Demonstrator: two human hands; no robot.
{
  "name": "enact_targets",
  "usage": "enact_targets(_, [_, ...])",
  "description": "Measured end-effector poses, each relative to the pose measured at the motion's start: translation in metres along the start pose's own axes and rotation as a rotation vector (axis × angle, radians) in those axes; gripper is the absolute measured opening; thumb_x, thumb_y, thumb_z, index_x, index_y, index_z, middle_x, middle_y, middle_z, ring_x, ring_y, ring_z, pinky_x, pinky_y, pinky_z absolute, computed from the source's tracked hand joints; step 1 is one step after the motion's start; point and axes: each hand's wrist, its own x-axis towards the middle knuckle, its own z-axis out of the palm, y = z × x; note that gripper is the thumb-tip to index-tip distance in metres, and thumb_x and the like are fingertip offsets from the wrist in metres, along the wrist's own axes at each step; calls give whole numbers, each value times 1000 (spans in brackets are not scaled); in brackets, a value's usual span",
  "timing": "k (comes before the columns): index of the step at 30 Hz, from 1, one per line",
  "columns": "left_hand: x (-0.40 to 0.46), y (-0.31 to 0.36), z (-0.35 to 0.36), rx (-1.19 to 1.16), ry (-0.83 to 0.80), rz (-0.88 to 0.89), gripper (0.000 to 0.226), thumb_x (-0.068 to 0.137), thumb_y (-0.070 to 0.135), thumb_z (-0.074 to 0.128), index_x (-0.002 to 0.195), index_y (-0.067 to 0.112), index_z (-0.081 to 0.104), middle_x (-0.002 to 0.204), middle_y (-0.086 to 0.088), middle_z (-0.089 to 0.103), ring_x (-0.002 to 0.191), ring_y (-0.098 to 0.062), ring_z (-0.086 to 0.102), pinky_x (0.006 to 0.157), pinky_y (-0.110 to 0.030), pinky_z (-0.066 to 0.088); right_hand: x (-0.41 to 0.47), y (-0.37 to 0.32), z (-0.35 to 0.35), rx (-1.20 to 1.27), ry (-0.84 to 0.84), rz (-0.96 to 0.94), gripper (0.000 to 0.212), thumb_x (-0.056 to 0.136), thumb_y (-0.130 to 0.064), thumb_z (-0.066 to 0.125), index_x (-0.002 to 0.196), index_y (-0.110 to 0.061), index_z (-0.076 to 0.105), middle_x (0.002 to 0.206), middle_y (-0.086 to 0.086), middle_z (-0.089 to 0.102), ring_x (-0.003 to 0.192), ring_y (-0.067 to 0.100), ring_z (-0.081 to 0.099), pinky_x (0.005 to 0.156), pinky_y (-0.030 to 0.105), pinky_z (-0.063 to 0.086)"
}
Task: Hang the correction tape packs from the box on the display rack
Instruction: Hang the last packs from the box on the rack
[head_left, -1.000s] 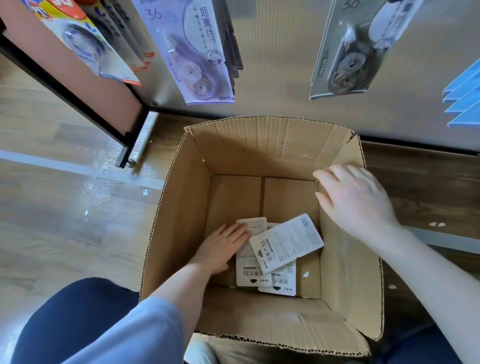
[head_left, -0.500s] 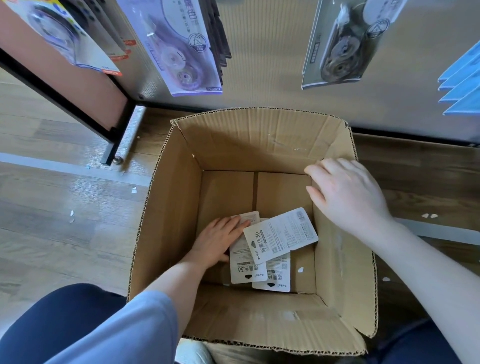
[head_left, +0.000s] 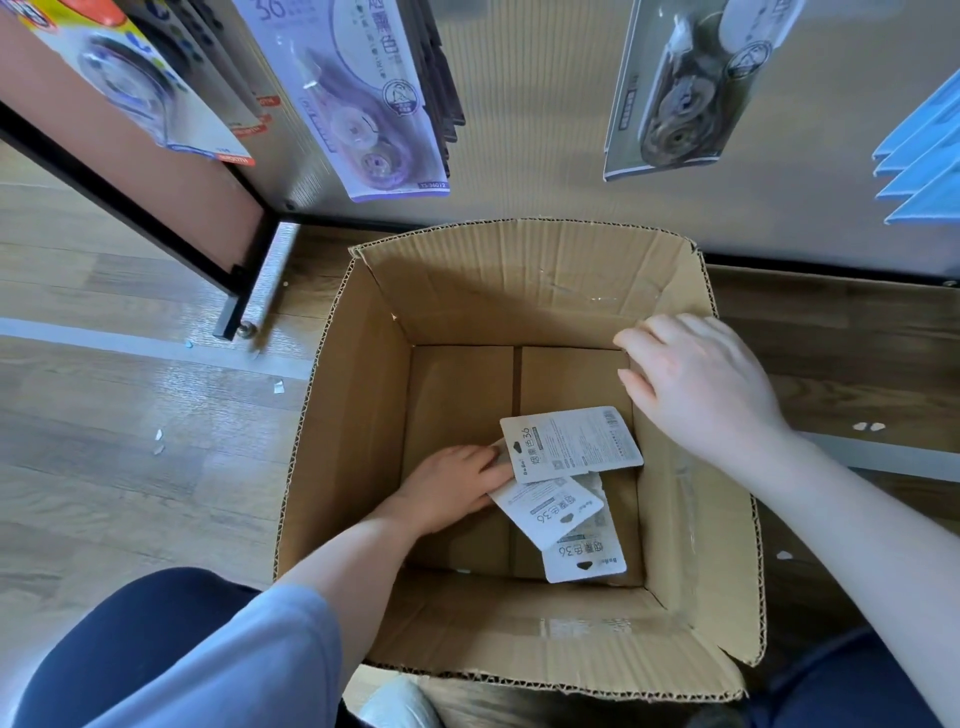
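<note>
An open cardboard box stands on the floor below the display rack. On its bottom lie three white correction tape packs, backs up and overlapping: the top pack, a tilted second pack and a third pack. My left hand is deep in the box, and its fingers pinch the left edge of the top pack, with the fingertips hidden under it. My right hand rests on the box's right rim near the far corner, fingers relaxed and reaching over the opening.
Above the box, a purple pack, a grey pack and a yellow-red pack hang on the rack. Blue card edges jut in at the right. A black rack leg stands on the wooden floor at the left.
My left hand's fingers slid under the top pack's edge. The top pack turned level, and the second pack swung to a diagonal. My right hand stayed on the rim.
</note>
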Motion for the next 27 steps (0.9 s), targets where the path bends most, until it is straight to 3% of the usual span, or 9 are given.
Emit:
enact_targets(2, [1,2,-2,-21,11,-11,49,101,39,30,148,24,27,143,-12,43,122,-29,47,94,-38,41,0,1,0,-4,3,-6,13,77,-12,69,87,-6,65,81,12,62,75,34,59,74,41,49])
enact_targets(5, [-1,2,-8,-32,3,-9,50,101,30,39,149,24,26,135,-14,49,114,-32,52,86,-40,46,0,2,0,-14,5,-12,13,76,-12,69,87,-6,65,80,11,62,74,33,59,74,39,48])
enact_targets(10, [-12,0,-18,-90,57,65,50,89,14,61,137,13,45,122,-16,58,101,-31,60,71,-37,50,-1,3,-1,-31,-6,-6,13,76,-12,70,87,-6,65,81,11,62,75,33,59,75,39,48])
enact_targets(16, [-9,4,-22,-101,17,-40,49,96,16,49,142,21,34,120,-10,53,103,-25,54,77,-34,48,-2,4,-1,-50,-5,-5,15,73,-11,72,85,-6,66,81,11,62,74,33,59,75,40,48])
enact_targets(21, [-6,7,-26,-287,-21,-187,55,94,1,42,143,26,38,126,-7,53,111,-26,55,83,-33,48,-2,4,-3,-61,0,-6,17,69,-10,76,83,-6,66,77,11,62,71,33,59,72,38,49])
enact_targets(24, [-8,5,-32,-431,25,-295,47,93,0,46,135,22,52,126,-7,58,114,-25,56,89,-30,47,-1,2,-4,-65,-20,-8,18,67,-9,77,81,-5,66,76,12,61,70,33,60,71,38,49])
enact_targets(27, [-12,5,-40,-532,38,-427,26,90,3,53,110,16,64,110,-6,65,102,-23,61,81,-28,48,0,0,-5,-81,-53,-4,18,67,-10,77,81,-5,66,75,12,61,70,33,60,71,38,49])
